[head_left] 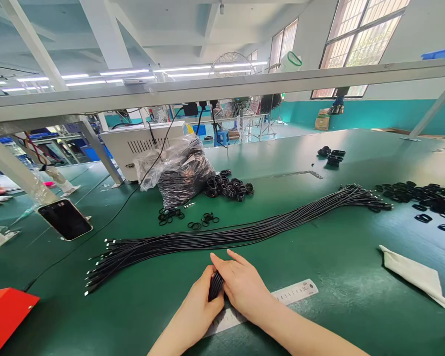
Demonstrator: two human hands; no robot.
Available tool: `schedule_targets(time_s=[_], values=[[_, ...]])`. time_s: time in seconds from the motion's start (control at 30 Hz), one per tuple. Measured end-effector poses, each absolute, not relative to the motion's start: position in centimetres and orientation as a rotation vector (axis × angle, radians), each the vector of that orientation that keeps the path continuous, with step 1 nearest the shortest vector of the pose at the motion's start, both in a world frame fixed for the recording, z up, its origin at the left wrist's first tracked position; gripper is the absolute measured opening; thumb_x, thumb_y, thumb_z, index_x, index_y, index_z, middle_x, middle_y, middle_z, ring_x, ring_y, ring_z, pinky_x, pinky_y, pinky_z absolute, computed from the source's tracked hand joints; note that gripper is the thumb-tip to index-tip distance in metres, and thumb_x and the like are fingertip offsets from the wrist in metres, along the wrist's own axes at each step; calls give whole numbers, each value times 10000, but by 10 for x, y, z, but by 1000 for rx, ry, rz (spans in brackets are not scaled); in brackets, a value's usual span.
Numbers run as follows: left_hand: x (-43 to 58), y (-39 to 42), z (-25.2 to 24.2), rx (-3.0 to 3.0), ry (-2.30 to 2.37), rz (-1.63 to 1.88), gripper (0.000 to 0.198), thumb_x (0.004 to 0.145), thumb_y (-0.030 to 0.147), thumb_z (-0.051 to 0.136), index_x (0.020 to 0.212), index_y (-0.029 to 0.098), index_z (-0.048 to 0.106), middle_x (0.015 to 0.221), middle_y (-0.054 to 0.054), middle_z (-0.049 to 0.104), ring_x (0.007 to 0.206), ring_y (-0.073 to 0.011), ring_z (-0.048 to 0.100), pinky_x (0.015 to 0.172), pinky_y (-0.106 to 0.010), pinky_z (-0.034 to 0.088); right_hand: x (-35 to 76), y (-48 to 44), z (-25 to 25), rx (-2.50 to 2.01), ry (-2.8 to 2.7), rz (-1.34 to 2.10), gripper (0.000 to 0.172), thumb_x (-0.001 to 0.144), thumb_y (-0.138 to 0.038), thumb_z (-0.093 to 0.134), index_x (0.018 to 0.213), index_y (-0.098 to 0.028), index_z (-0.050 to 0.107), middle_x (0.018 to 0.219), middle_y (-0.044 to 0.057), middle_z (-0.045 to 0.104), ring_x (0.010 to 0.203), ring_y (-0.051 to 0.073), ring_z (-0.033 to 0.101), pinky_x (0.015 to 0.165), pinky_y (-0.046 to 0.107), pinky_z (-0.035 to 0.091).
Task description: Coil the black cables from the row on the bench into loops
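Between my two hands is a small coil of black cable (215,286), bunched in several loops. My left hand (197,307) wraps round its left side, thumb in front. My right hand (244,287) closes over the coil from the right, hiding much of it. Beneath my hands lies a steel ruler (295,291), partly covered by them. Just beyond stretches a long bundle of straight black cables (222,239), with metal plugs at the left end.
Small black rings (203,221) and coiled cables (232,187) lie near a plastic bag (181,173). More black coils (426,198) are piled at right, near a white cloth (415,277). A phone (65,219) hangs at left above a red device (7,316). A metal bar (222,86) crosses overhead.
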State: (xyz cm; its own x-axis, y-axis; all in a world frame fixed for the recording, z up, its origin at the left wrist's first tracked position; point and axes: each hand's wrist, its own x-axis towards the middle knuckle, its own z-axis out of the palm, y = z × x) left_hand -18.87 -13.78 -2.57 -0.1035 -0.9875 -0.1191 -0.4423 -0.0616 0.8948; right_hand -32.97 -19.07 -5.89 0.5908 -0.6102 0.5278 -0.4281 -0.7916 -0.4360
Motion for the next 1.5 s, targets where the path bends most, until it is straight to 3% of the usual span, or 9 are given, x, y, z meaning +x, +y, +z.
schedule_targets(time_s=[0.23,0.4,0.53,0.7,0.83,1.13,1.3,1.43,1.5], values=[[-202,-142,-31,1604,-1485,-949,265,773,142,440,1016,185,538,1019,-73,645,915,-214,593,848,-343,439,-322,-187,-58,-2605,1045,-1165,466,865,-41,385,1311,-79,516,871,76,738,799,169,685,1048,402,446],[-198,-144,-35,1648,-1485,-890,193,767,149,447,914,201,561,840,-37,646,778,-209,588,744,-328,441,-324,-185,-58,-2550,1054,-1150,454,887,-84,420,1329,-138,508,904,45,743,777,155,689,991,375,488],[-197,-143,-37,1661,-1477,-860,173,763,153,456,889,203,563,812,-25,633,721,-192,583,704,-308,442,-326,-187,-59,-2624,1054,-1190,319,909,-120,436,1165,-119,625,850,67,745,724,160,686,998,384,480],[-199,-144,-43,1680,-1480,-915,113,785,183,433,849,212,522,593,38,544,488,-156,499,519,-262,383,-324,-186,-57,-2700,1054,-1248,346,916,-91,376,1160,-83,620,805,72,738,677,150,668,1003,389,477],[-195,-147,-45,1679,-1490,-900,49,773,186,454,776,222,487,614,28,562,554,-160,486,588,-271,375,-325,-186,-54,-2693,1059,-1274,356,912,-93,363,1156,-87,623,740,53,726,627,142,648,1002,380,474],[-193,-146,-40,1595,-1504,-1002,74,761,167,487,810,208,524,773,-43,660,760,-217,580,736,-320,408,-321,-187,-58,-2731,1011,-1194,488,838,-50,410,1312,-77,524,1029,110,724,917,185,669,1114,421,347],[-189,-144,-38,1530,-1407,-1093,43,780,226,544,808,193,547,783,-33,650,701,-177,547,673,-292,397,-328,-191,-39,-2675,1044,-702,487,811,-29,459,1281,-92,571,974,118,732,878,206,680,1066,421,382],[-185,-150,-37,1443,-1226,-1197,260,812,429,562,732,213,442,556,79,427,454,-81,346,455,-218,279,-335,-233,3,-2376,707,-404,552,812,-234,642,1349,-213,513,1165,79,674,982,200,653,855,306,521],[-185,-154,-37,1401,-1133,-1261,386,821,562,515,692,228,372,504,119,278,385,-50,197,390,-203,149,-328,-266,14,-2266,899,-525,362,870,-183,559,1228,-217,594,1113,57,678,911,167,652,825,310,518]])
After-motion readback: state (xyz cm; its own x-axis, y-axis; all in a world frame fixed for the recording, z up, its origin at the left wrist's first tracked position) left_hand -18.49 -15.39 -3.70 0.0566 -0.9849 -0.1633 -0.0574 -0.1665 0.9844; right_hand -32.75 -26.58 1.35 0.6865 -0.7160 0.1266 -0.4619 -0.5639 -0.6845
